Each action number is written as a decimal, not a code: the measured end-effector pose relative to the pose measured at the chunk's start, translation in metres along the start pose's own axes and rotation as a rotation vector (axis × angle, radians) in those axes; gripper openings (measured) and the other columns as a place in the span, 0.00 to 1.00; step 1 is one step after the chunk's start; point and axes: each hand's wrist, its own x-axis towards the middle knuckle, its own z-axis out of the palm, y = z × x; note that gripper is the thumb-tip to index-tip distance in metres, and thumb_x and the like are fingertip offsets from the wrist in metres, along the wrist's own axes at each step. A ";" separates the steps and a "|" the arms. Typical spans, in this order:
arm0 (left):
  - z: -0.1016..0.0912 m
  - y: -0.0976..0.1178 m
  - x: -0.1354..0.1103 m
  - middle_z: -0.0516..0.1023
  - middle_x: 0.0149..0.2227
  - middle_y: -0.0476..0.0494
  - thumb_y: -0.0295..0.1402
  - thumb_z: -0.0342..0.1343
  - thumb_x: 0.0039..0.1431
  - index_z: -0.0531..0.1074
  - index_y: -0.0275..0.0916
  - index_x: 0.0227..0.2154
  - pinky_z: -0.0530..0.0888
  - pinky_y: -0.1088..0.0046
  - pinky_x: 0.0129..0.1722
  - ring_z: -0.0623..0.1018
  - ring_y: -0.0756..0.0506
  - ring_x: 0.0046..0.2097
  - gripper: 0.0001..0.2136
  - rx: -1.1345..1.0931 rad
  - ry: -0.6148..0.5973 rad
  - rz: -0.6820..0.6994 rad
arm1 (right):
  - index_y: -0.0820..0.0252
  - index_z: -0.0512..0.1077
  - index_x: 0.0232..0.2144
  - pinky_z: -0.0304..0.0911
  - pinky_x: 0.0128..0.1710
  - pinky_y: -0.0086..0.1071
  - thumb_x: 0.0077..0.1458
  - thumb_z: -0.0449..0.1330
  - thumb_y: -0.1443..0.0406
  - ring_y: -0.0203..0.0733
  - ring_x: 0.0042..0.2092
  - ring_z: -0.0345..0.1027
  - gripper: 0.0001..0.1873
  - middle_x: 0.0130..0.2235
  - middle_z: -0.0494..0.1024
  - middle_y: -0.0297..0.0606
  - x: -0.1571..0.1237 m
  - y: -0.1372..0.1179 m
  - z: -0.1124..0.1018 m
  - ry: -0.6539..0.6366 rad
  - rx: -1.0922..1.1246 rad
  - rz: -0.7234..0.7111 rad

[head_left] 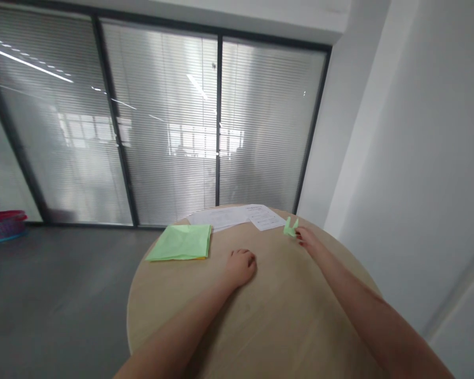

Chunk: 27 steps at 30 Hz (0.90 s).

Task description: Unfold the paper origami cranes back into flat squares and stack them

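My left hand (242,266) rests on the round wooden table (284,316) with its fingers curled under, and nothing shows in it. My right hand (307,238) reaches to the far right part of the table, its fingertips at a small folded green paper figure (290,227). Whether the fingers grip the figure or only touch it is unclear. A stack of light green paper sheets (181,242) lies to the left of my left hand.
White printed sheets (237,215) lie at the table's far edge. Behind stands a glass wall with closed blinds and dark frames. A red and blue basket (5,223) sits on the grey floor at far left. A white wall runs along the right.
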 end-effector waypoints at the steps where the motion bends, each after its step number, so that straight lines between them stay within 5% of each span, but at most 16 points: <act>1: 0.000 0.000 0.002 0.80 0.47 0.38 0.33 0.52 0.59 0.79 0.41 0.41 0.68 0.60 0.54 0.76 0.38 0.50 0.12 -0.017 -0.002 -0.008 | 0.62 0.71 0.29 0.59 0.30 0.29 0.44 0.57 0.60 0.38 0.29 0.65 0.11 0.27 0.74 0.39 -0.008 -0.009 0.004 -0.065 0.040 0.027; 6: 0.004 -0.001 0.014 0.83 0.44 0.37 0.29 0.55 0.55 0.81 0.38 0.38 0.71 0.62 0.52 0.79 0.38 0.48 0.11 -0.180 -0.017 -0.151 | 0.58 0.68 0.30 0.55 0.24 0.26 0.45 0.57 0.59 0.34 0.27 0.63 0.10 0.27 0.71 0.33 -0.056 -0.046 0.023 -0.314 0.239 0.048; 10: 0.004 -0.005 0.018 0.83 0.44 0.38 0.31 0.50 0.61 0.79 0.37 0.43 0.74 0.65 0.49 0.80 0.41 0.45 0.14 -0.258 0.024 -0.220 | 0.56 0.64 0.27 0.53 0.20 0.26 0.45 0.57 0.58 0.33 0.22 0.57 0.09 0.22 0.65 0.29 -0.101 -0.044 0.044 -0.413 0.321 0.095; 17: -0.026 0.002 0.010 0.83 0.44 0.40 0.36 0.51 0.63 0.78 0.37 0.42 0.73 0.62 0.53 0.79 0.42 0.47 0.13 -0.697 0.364 -0.152 | 0.57 0.69 0.29 0.58 0.24 0.27 0.45 0.57 0.63 0.37 0.28 0.64 0.06 0.27 0.71 0.32 -0.143 -0.029 0.052 -0.584 0.339 0.103; 27: -0.067 0.049 -0.012 0.83 0.42 0.40 0.33 0.60 0.54 0.79 0.36 0.43 0.75 0.64 0.48 0.81 0.42 0.43 0.14 -1.109 0.083 0.073 | 0.57 0.71 0.33 0.61 0.26 0.29 0.47 0.57 0.64 0.36 0.27 0.63 0.08 0.27 0.70 0.32 -0.162 -0.050 0.047 -0.715 0.501 0.070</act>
